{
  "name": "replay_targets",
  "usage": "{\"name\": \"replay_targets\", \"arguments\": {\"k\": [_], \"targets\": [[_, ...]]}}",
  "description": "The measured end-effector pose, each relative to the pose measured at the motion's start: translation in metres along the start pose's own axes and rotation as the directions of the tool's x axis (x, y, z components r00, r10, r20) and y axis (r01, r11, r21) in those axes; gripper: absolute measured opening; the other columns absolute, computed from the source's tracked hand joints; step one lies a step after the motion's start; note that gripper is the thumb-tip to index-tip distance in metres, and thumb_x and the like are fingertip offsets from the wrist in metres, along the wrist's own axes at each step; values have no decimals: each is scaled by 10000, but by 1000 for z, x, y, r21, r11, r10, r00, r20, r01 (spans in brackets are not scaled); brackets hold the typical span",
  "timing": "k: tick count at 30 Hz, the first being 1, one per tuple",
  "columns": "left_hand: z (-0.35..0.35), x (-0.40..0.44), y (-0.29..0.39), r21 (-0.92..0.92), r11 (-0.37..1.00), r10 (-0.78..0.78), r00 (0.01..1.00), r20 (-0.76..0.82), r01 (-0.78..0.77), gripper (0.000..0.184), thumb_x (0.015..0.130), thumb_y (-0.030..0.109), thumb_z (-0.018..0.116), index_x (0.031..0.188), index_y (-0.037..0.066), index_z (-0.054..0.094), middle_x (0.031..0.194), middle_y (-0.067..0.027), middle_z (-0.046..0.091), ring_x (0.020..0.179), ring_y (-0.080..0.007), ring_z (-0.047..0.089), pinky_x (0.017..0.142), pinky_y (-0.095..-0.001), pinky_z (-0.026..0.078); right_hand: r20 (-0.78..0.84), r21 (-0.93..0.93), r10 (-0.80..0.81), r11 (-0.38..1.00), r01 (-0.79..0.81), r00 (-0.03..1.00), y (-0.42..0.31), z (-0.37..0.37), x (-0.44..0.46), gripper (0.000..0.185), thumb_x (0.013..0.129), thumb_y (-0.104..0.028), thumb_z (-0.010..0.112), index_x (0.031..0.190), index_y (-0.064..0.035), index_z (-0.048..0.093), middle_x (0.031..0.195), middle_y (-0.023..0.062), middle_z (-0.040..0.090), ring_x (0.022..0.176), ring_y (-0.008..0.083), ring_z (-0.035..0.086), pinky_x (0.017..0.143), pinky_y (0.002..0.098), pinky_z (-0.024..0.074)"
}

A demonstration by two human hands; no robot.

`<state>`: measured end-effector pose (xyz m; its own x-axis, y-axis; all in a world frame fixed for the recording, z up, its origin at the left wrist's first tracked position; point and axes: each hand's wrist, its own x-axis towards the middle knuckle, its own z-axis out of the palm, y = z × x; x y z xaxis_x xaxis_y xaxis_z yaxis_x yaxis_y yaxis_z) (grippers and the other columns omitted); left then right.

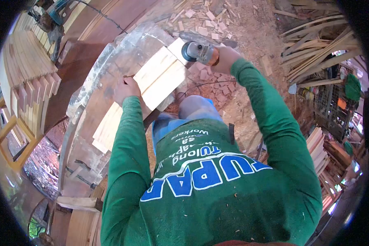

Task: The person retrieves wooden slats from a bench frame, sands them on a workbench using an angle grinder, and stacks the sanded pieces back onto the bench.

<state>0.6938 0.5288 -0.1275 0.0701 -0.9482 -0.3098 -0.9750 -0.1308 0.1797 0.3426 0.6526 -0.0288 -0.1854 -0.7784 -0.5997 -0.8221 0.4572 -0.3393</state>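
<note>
The right hand (pixel 225 59) was closed around the body of a power tool (pixel 201 53), whose disc (pixel 187 51) lay over the far end of the pale boards (pixel 160 78). The left hand (pixel 127 89) was curled at the boards' left edge; whether it gripped or only pressed could not be told. The boards rested on a dusty workbench (pixel 104 74). In my judgement, a tilted disc could gouge the wood, and a light left-hand hold could let a board shift. A dark cord (pixel 205 85) ran near wood scraps (pixel 221 89) beside the bench and might snag; its connection could not be traced. Hidden or unclear: the disc's underside, any contact or spin. Glare washed out the boards' grain, and the left sleeve (pixel 131 123) partly covered a further pale piece (pixel 107 128).
</note>
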Motion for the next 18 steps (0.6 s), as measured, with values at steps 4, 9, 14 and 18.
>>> {"name": "replay_targets", "arguments": {"k": [4,9,14,18], "targets": [[14,1,-10,-53,997,41,993,-111,-47,452,909,453,452,1023,120,738,994,-173,741,983,-379,691,889,-501,511,-219,579,169,815,-11,961,72,90,-41,393,704,-219,796,1045,-37,723,941,94,752,833,225,713,778,357,564],[-11,-14,-7,-155,986,70,997,44,-62,462,896,500,511,1079,133,725,1078,-164,729,1052,-370,674,971,-494,469,-299,839,529,542,-46,794,89,123,-174,371,743,-206,825,1044,-10,733,983,73,753,872,183,706,788,352,559],[-14,-50,-35,-19,946,324,945,-39,-325,617,886,593,559,1348,187,603,1414,-159,553,1316,-356,517,1108,-592,321,-418,650,519,744,-154,745,104,112,-253,368,756,-220,835,1030,2,728,913,63,738,811,148,690,756,329,555],[-7,-95,-92,87,975,206,978,-24,-204,876,863,735,561,1585,286,349,1695,-155,147,1562,-352,148,1151,-719,133,-486,571,427,816,-93,762,111,99,-246,368,772,-243,831,1027,2,730,899,53,734,809,133,683,756,321,553]]}}
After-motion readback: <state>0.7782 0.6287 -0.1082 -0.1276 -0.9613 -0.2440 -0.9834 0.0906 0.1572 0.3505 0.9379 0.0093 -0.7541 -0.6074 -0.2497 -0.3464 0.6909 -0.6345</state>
